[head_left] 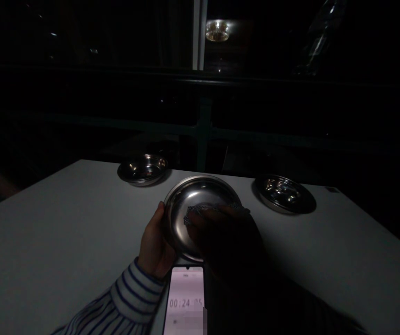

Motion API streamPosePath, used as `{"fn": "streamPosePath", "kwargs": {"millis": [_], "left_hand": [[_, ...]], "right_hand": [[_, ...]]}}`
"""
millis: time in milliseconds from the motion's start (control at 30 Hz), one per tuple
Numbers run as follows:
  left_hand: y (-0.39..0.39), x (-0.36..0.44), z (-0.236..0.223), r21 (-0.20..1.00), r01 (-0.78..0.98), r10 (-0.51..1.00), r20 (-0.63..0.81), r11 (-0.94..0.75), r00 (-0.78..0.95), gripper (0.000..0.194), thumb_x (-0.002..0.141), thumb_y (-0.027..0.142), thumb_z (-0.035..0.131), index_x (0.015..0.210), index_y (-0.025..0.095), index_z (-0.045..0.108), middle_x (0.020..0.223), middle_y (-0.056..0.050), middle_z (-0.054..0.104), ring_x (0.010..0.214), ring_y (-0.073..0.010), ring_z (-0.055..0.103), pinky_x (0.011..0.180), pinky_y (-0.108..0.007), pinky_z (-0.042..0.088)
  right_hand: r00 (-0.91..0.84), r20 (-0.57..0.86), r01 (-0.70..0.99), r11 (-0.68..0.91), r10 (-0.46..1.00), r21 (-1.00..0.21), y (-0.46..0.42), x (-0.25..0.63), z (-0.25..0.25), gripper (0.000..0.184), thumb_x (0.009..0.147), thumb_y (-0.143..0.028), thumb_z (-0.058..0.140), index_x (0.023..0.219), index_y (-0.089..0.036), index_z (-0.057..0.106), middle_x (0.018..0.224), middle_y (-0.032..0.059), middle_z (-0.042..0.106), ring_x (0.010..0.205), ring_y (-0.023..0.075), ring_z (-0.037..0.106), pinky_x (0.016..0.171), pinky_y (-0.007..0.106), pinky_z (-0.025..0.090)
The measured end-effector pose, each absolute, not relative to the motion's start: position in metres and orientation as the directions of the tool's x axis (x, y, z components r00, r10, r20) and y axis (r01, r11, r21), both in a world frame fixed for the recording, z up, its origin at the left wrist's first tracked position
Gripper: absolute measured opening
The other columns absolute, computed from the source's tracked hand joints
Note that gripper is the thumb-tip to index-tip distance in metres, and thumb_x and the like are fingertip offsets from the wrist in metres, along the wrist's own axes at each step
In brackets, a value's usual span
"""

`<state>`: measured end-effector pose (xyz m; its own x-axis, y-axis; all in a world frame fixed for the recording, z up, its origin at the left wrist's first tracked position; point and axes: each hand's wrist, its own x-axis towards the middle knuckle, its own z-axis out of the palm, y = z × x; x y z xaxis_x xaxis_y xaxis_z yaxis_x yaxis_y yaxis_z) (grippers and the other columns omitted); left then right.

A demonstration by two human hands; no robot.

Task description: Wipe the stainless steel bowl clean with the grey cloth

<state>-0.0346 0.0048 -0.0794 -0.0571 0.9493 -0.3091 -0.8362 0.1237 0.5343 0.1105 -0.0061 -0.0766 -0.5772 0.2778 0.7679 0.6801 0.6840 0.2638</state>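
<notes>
A shiny round metal dish [181,204] is in the middle, its smooth curved face toward me. My left hand [156,246] grips its left rim, thumb at the edge. Dark in shadow, my right hand [224,232] presses a patterned cloth [195,213] against the dish's surface, fingers closed over the cloth. The cloth shows along the fingertips; the rest is hidden under the hand. Below the dish, near my left wrist, a phone [186,291] displays a running-style time readout.
On the white table [74,223], one metal bowl [142,179] stands at the back left and another metal dish [285,195] at the back right. Beyond the far edge lie dark railings and glass, with a lit ceiling lamp [217,31] showing.
</notes>
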Motion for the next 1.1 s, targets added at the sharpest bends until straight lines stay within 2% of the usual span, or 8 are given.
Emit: {"fn": "streamPosePath", "kwargs": {"millis": [367, 567, 733, 867, 1100], "left_hand": [[0.004, -0.035, -0.076, 0.504, -0.859, 0.953, -0.295, 0.091, -0.073, 0.026, 0.089, 0.025, 0.044, 0.091, 0.012, 0.065, 0.082, -0.006, 0.073, 0.084, -0.0205, 0.068, 0.079, -0.032, 0.053], [0.004, -0.036, -0.076, 0.502, -0.859, 0.954, -0.296, 0.105, -0.057, 0.028, 0.089, 0.028, 0.042, 0.095, 0.012, 0.065, 0.084, -0.007, 0.072, 0.089, -0.0226, 0.066, 0.080, -0.034, 0.053], [0.006, -0.036, -0.076, 0.506, -0.858, 0.952, -0.297, 0.090, -0.075, 0.028, 0.088, 0.027, 0.042, 0.094, 0.011, 0.065, 0.087, -0.008, 0.072, 0.094, -0.0244, 0.065, 0.085, -0.036, 0.051], [0.008, -0.037, -0.076, 0.517, -0.854, 0.954, -0.281, 0.061, -0.102, 0.028, 0.088, 0.026, 0.042, 0.097, 0.012, 0.065, 0.090, -0.008, 0.072, 0.096, -0.0243, 0.064, 0.086, -0.036, 0.051], [0.010, -0.038, -0.078, 0.547, -0.837, 0.952, -0.248, -0.015, -0.180, 0.027, 0.086, 0.024, 0.044, 0.101, 0.013, 0.065, 0.097, -0.007, 0.072, 0.099, -0.0233, 0.063, 0.087, -0.035, 0.051]], "right_hand": [[-0.559, 0.773, 0.687, 0.690, 0.301, 0.228, -0.015, 0.110, -0.087, 0.027, 0.092, -0.020, 0.043, 0.114, -0.021, 0.058, 0.118, 0.0000, 0.062, 0.117, 0.0143, 0.049, 0.106, 0.036, 0.032], [-0.577, 0.763, 0.656, 0.722, 0.290, 0.221, -0.016, 0.107, -0.090, 0.027, 0.093, -0.021, 0.041, 0.112, -0.020, 0.060, 0.117, -0.0018, 0.063, 0.116, 0.0146, 0.050, 0.111, 0.037, 0.025], [-0.486, 0.812, 0.689, 0.713, 0.322, 0.130, -0.021, 0.104, -0.097, 0.027, 0.091, -0.022, 0.042, 0.111, -0.018, 0.060, 0.114, 0.0025, 0.065, 0.113, 0.0158, 0.053, 0.106, 0.038, 0.034], [-0.528, 0.748, 0.679, 0.729, 0.403, 0.086, -0.025, 0.106, -0.102, 0.030, 0.090, -0.029, 0.045, 0.117, -0.022, 0.057, 0.117, 0.0037, 0.063, 0.112, 0.0192, 0.054, 0.100, 0.043, 0.042], [-0.483, 0.716, 0.703, 0.711, 0.503, -0.026, -0.028, 0.109, -0.087, 0.027, 0.087, -0.031, 0.050, 0.110, -0.022, 0.061, 0.111, 0.0050, 0.065, 0.107, 0.0246, 0.056, 0.098, 0.052, 0.039]]}}
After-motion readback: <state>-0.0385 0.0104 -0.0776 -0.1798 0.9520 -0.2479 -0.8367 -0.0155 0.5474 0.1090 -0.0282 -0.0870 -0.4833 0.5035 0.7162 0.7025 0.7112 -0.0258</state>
